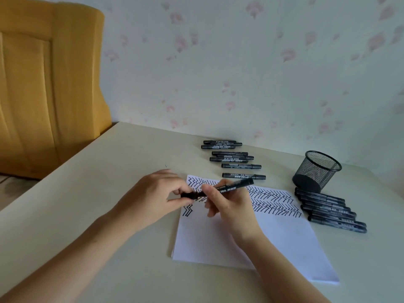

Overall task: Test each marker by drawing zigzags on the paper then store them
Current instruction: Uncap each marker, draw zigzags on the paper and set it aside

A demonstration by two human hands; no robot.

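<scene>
A black marker (229, 189) is held over the white paper (244, 239). My right hand (227, 206) grips its barrel. My left hand (157, 193) pinches the marker's left end, the cap end (192, 194). Rows of black zigzags cover the upper part of the paper. Several black markers (231, 159) lie in a column behind the paper. Another group of several markers (330, 209) lies to the right of the paper. A black mesh pen cup (317, 170) stands upright at the right.
The cream table (91, 193) meets a flowered wall at its back edge. A yellow upholstered chair (43, 84) stands off the table's left corner.
</scene>
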